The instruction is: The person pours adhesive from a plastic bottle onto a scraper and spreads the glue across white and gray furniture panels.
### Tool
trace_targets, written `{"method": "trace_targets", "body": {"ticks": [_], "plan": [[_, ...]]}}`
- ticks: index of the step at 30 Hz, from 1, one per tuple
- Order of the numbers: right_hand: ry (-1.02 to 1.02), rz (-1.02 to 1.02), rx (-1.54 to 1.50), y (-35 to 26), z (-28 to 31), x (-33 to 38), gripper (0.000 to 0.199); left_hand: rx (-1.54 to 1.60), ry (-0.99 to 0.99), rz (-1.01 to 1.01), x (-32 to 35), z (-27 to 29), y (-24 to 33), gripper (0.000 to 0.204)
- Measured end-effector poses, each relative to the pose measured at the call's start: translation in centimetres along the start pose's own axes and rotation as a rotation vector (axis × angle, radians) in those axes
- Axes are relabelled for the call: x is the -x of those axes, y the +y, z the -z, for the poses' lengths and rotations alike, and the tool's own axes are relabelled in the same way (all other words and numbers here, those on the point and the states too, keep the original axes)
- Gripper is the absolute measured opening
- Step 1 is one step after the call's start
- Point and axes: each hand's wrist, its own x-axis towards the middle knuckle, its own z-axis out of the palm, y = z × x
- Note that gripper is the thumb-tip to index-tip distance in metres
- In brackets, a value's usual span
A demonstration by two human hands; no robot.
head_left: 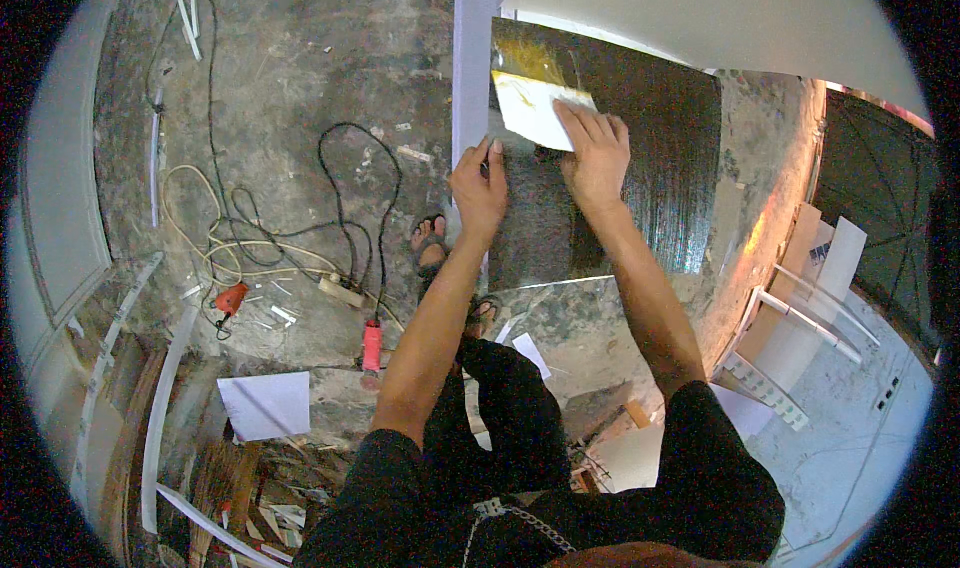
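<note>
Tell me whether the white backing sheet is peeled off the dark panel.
Partly peeled: white backing sheet lifted at the dark glossy panel's corner, under the right hand.

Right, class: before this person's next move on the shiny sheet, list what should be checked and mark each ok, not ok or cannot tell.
1. Right hand flat on the white piece: ok.
2. Left hand at the sheet's left edge: ok.
3. What the left hand grips: cannot tell.
4. Sheet leaning against the white post: ok.
5. Floor free of trip hazards: not ok, cables and scraps lie close by.
6. Feet covered: not ok, open sandals.
</note>
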Motion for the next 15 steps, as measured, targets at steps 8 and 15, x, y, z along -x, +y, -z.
{"method": "trace_targets", "body": {"ticks": [8, 15], "plan": [[0.197, 0.002, 0.006, 0.9, 2.7, -2.4, 0.064, 0.004, 0.004, 0.010, 0.2, 0.2, 0.3, 0.031], [0.137, -0.162, 0.061, 5.4, -0.9, -7.4, 0.058, 0.015, 0.011, -0.060, -0.2, -0.2, 0.5, 0.031]]}}
